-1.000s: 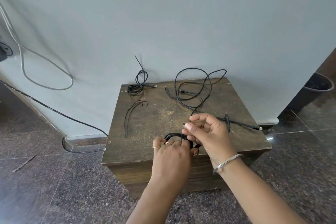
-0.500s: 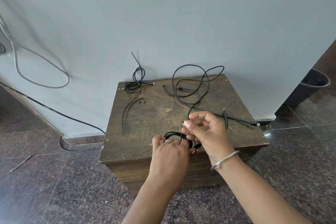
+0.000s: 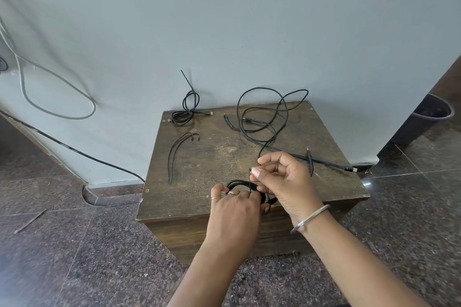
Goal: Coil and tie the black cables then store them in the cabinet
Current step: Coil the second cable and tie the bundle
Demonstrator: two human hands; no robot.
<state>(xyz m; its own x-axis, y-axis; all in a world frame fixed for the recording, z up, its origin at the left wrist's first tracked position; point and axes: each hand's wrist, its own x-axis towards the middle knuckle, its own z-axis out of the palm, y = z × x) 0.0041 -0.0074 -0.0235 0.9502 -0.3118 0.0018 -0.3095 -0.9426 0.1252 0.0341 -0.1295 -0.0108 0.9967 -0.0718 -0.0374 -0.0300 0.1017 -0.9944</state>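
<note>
Black coiled cable (image 3: 237,185) at lower centre: left hand (image 3: 233,214) grips it, right hand (image 3: 282,179) pinches a thin tie (image 3: 250,180).

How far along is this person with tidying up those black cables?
One coiled cable already lies bundled at the back of the wooden cabinet. In hand: the left hand holds a second coil while the right hand pinches a thin tie upright over it. Left: the loose cable sprawled at the back, spare ties unused, and nothing looks stored inside yet.
</note>
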